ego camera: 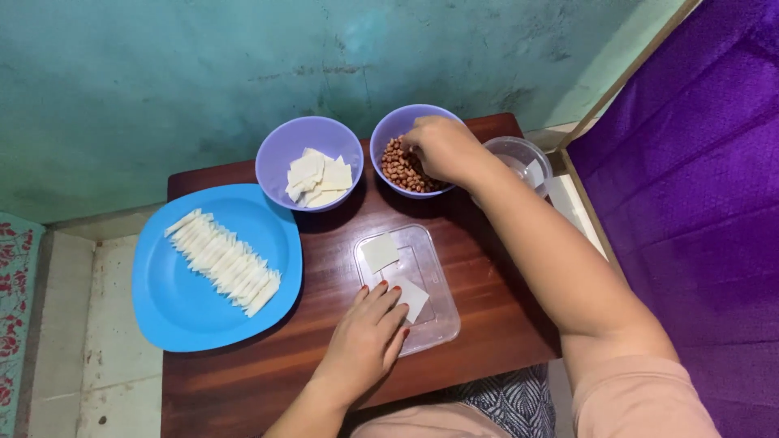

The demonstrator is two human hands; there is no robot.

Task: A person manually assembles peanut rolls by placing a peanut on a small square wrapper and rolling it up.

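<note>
My right hand [438, 148] reaches into a purple bowl [388, 130] of brown peanuts [399, 170], fingers pinched down among them. My left hand [369, 334] rests flat on the near edge of a clear plastic lid [430, 272], its fingertips touching a white square wrapper [412, 298]. A second white square wrapper [380, 252] lies on the lid's far part. Whether the right hand's fingers hold peanuts is hidden.
A second purple bowl [280, 150] holds a stack of white square wrappers [319, 178]. A blue plate [174, 304] at the left carries a row of several folded white pieces [225, 261]. A clear container [519, 154] stands behind my right arm. The small wooden table [243, 377] stands against a teal wall.
</note>
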